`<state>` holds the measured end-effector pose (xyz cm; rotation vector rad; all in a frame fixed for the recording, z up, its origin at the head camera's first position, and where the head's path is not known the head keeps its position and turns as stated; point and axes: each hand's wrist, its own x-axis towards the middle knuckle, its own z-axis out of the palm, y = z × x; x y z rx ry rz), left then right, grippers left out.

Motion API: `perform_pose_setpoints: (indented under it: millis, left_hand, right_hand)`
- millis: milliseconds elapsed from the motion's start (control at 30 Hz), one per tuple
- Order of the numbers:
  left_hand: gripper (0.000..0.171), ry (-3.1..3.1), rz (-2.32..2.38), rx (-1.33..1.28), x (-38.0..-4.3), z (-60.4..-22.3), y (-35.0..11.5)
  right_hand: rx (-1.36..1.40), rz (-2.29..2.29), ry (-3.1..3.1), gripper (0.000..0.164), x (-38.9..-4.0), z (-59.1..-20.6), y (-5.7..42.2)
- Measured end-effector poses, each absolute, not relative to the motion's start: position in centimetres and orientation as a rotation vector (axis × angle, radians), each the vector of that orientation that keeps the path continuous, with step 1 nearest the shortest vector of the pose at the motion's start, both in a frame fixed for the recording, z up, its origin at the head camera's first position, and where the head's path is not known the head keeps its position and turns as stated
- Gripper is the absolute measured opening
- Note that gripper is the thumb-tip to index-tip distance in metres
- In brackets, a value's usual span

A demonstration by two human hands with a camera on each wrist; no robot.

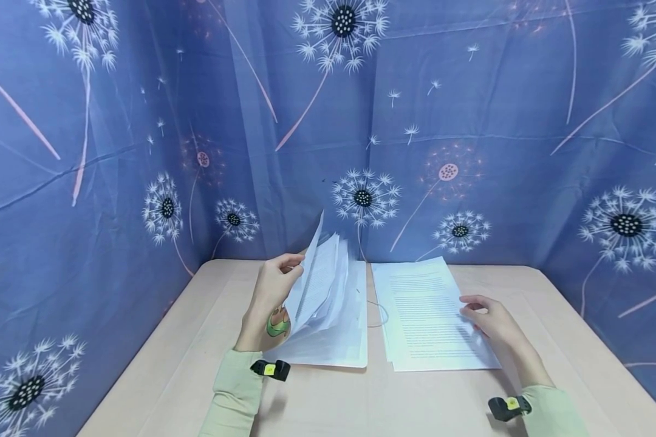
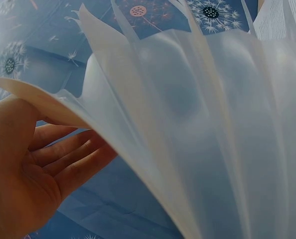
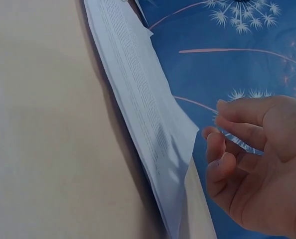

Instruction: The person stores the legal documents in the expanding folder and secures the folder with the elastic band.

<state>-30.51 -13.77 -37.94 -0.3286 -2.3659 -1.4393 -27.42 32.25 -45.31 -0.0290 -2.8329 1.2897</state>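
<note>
On the left of the table an expanding file folder [image 1: 355, 352] stands fanned out, its translucent pockets [image 2: 183, 99] spread apart. Its raised cover carries a green and brown cartoon picture [image 1: 277, 323]. My left hand [image 1: 273, 282] pinches the cover's upper edge, thumb on the inner side and fingers [image 2: 83, 157] behind. To the right lies a stack of printed sheets [image 1: 426, 315], slightly uneven at the edges. Beside the stack's right edge is my right hand [image 1: 492, 318], fingers loosely bent; in the right wrist view a small gap separates them from the paper [image 3: 138, 99].
A thin looped cord [image 1: 381, 312] lies between the folder and the stack. The pale table [image 1: 333, 400] ends at a blue dandelion-print curtain [image 1: 328, 139] at the back, with more curtain along both sides. Dark cameras [image 1: 270, 369] are strapped to both wrists.
</note>
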Motion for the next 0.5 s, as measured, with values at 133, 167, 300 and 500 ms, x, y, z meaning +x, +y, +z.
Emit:
perform_pose_setpoints:
  millis: [133, 167, 300, 500]
  left_hand:
    - [0.026, -2.367, -1.447, -0.330, -30.52, -37.97, -13.81]
    - [0.026, -2.368, -1.447, -0.330, -30.51, -37.96, -13.81]
    - [0.026, -2.370, -1.442, -0.333, -30.47, -37.96, -13.77]
    - [0.027, -2.366, -1.445, -0.342, -30.50, -37.95, -13.78]
  right_hand:
    - [-0.025, 1.301, -2.826, 0.046, -27.35, -45.57, 32.62]
    - [-0.023, 1.307, -2.826, 0.047, -27.34, -45.65, 32.70]
    - [-0.051, 1.340, -2.832, 0.051, -27.39, -45.94, 32.96]
    - [-0.087, 1.358, -2.838, 0.055, -27.49, -46.14, 33.21]
